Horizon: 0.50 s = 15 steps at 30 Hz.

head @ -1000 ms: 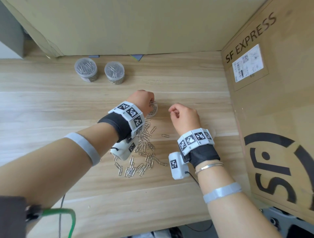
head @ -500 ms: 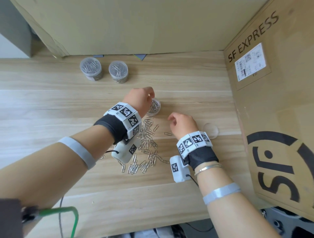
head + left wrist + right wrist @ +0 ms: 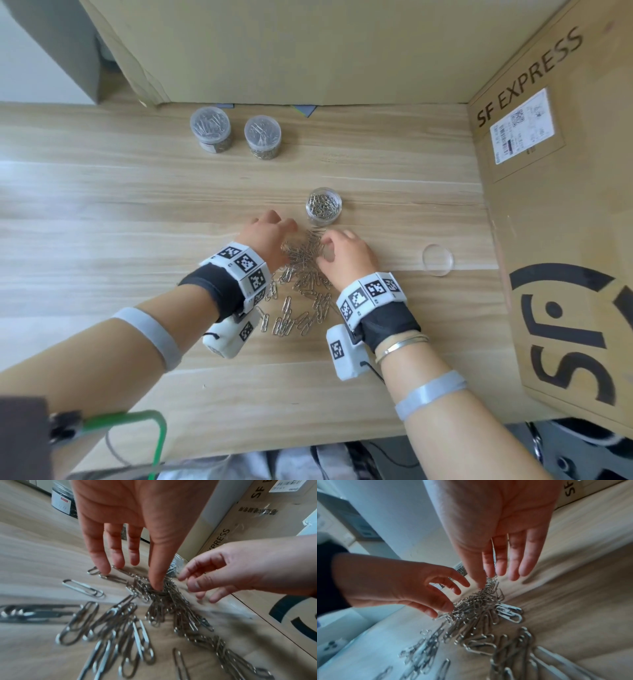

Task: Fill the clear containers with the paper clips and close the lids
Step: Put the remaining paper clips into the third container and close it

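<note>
A heap of silver paper clips (image 3: 306, 270) lies on the wooden table (image 3: 102, 212). Just beyond it stands an open clear container (image 3: 323, 205), partly filled with clips. Its round clear lid (image 3: 437, 259) lies flat to the right. My left hand (image 3: 278, 233) reaches into the heap's left side with straight fingers, and its thumb (image 3: 155, 585) presses on the clips (image 3: 164, 601). My right hand (image 3: 329, 247) comes in from the right, its fingers extended over the clips (image 3: 477, 605), holding nothing. The left hand (image 3: 130, 577) and the right hand (image 3: 496, 581) almost meet over the heap.
Two closed clear containers (image 3: 210, 128) (image 3: 262, 136) full of clips stand at the back of the table. A large SF EXPRESS cardboard box (image 3: 555, 205) walls off the right side, and another cardboard panel (image 3: 274, 51) closes the back. Loose clips (image 3: 291, 318) trail toward me.
My left hand has left the open container and dropped back to the heap. The right hand has slid left onto the heap and uncurled its fingers.
</note>
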Tool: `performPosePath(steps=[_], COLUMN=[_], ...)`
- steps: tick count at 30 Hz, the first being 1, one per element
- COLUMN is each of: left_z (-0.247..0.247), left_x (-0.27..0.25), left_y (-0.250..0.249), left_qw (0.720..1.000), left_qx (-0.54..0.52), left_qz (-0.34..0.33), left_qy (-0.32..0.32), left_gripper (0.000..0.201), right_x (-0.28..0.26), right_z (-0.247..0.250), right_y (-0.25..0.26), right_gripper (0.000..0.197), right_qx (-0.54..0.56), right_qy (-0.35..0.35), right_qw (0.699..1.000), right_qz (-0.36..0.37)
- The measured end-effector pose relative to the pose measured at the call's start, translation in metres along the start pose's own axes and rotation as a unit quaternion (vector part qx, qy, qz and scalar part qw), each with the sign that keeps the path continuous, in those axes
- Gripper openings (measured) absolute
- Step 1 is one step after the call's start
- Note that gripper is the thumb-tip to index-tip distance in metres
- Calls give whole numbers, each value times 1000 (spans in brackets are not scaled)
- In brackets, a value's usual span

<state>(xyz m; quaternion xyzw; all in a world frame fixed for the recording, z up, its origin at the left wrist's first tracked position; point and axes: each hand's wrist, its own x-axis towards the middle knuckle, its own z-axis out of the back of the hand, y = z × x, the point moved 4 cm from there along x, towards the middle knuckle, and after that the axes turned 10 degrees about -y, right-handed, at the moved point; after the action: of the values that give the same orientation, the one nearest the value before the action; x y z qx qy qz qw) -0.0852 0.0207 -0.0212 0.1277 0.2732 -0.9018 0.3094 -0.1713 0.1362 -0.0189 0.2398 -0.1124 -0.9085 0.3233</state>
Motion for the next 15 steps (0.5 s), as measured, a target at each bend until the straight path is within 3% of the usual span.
performPosePath(steps=[3, 7, 10, 15], left_z=[-9, -20, -23, -21], left_x=[-6, -10, -9, -2], left_y=[-2, -2, -1, 0], left_qw=[1000, 997, 997, 1000], left_qx=[7, 61, 66, 7], left_qz=[-5, -22, -27, -22], left_qy=[21, 36, 19, -17], left_gripper=[80, 99, 93, 55], right_x=[-3, -9, -10, -5], right_z=[-7, -18, -23, -25], right_y=[0, 9, 12, 14], right_gripper=[86, 106, 97, 50], right_qx=[-42, -60, -55, -29], right_qy=[7, 20, 27, 18], right_qw=[999, 998, 997, 997], right_qz=[-9, 20, 35, 73])
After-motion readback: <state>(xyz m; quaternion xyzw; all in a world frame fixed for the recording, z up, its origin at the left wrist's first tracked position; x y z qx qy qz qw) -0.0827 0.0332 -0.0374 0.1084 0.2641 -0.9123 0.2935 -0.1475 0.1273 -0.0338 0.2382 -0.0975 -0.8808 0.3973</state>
